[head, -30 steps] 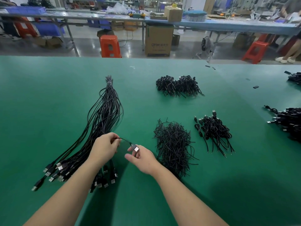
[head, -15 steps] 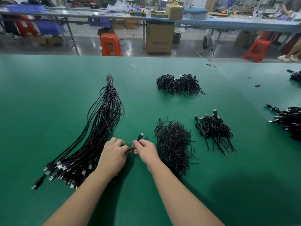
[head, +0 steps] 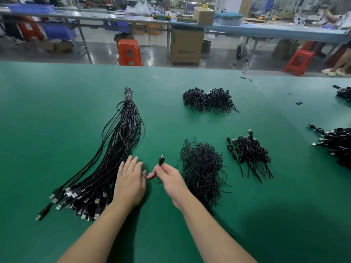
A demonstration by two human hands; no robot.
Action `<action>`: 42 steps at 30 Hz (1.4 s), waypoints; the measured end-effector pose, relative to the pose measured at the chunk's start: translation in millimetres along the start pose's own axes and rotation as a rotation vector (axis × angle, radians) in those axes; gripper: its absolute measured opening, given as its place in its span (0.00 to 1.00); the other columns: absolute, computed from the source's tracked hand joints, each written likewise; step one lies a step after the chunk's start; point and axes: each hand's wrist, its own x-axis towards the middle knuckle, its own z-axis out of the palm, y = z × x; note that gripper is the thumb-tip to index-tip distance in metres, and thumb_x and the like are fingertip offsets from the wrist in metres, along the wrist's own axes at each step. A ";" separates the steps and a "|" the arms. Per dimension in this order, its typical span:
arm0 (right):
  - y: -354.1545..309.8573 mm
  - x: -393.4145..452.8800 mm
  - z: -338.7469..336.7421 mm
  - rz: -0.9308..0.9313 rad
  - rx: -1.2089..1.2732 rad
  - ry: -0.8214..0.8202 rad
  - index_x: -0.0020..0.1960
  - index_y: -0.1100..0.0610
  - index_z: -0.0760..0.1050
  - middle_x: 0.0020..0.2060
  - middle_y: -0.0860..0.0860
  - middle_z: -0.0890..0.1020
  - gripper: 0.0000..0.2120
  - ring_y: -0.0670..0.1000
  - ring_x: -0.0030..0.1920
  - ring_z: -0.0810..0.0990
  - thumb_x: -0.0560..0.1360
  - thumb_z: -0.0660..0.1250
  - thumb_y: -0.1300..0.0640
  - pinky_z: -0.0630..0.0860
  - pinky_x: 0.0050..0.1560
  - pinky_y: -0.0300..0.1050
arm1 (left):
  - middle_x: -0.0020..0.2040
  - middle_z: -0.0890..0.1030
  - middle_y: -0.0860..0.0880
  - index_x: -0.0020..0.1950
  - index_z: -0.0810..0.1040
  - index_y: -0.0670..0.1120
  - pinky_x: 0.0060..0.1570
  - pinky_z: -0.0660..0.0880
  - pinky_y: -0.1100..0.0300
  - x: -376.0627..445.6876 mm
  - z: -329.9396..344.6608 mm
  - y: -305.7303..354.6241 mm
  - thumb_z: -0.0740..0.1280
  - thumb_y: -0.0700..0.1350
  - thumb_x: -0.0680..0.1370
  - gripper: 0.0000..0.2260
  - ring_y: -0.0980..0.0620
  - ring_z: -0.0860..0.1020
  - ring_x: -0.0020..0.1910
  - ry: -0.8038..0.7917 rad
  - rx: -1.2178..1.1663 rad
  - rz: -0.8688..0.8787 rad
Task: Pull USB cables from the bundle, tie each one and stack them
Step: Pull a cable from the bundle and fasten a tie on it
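A long bundle of black USB cables (head: 121, 141) lies on the green table (head: 57, 111), tied at its far tip, plugs fanned out near the front left. My right hand (head: 169, 177) pinches one cable just below its USB plug (head: 161, 159), which points up and away. That cable runs left under my left hand (head: 131, 179), which lies on the bundle's right edge with its fingers stretched forward. A heap of black tie wires (head: 202, 168) sits right of my right hand. Tied cables (head: 248, 150) are stacked further right.
Another heap of tied cables (head: 208, 100) lies at the back centre. More cable piles (head: 338, 145) sit at the right edge. Beyond the table's far edge stand orange stools (head: 129, 52), a cardboard box (head: 187, 46) and long workbenches.
Both hands moved slightly away from me along the bundle. My right hand turned the plug so it points upward, and my left hand's fingers went from curled to stretched over the cables.
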 end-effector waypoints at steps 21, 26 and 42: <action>-163.1 -19.6 -84.3 -0.379 0.715 0.039 0.50 0.56 0.77 0.29 0.47 0.64 0.14 0.46 0.27 0.57 0.85 0.55 0.53 0.58 0.26 0.39 | 0.33 0.78 0.61 0.46 0.79 0.51 0.37 0.71 0.61 -19.0 -40.8 12.4 0.55 0.55 0.84 0.17 0.62 0.76 0.34 -0.154 -0.464 0.010; -157.4 -21.2 -84.3 -0.305 0.618 0.009 0.57 0.61 0.78 0.32 0.49 0.71 0.13 0.46 0.31 0.64 0.84 0.55 0.61 0.62 0.31 0.38 | 0.39 0.78 0.53 0.42 0.76 0.48 0.47 0.75 0.53 -15.5 -56.1 20.0 0.55 0.56 0.84 0.18 0.53 0.77 0.41 -0.399 -0.162 0.186; -105.9 -38.1 -28.0 -0.167 0.158 -0.241 0.46 0.56 0.75 0.29 0.46 0.71 0.13 0.44 0.27 0.61 0.85 0.56 0.55 0.58 0.24 0.34 | 0.33 0.82 0.48 0.57 0.83 0.47 0.54 0.75 0.53 31.6 -137.0 103.5 0.53 0.53 0.85 0.20 0.52 0.80 0.38 -0.253 -1.052 -0.028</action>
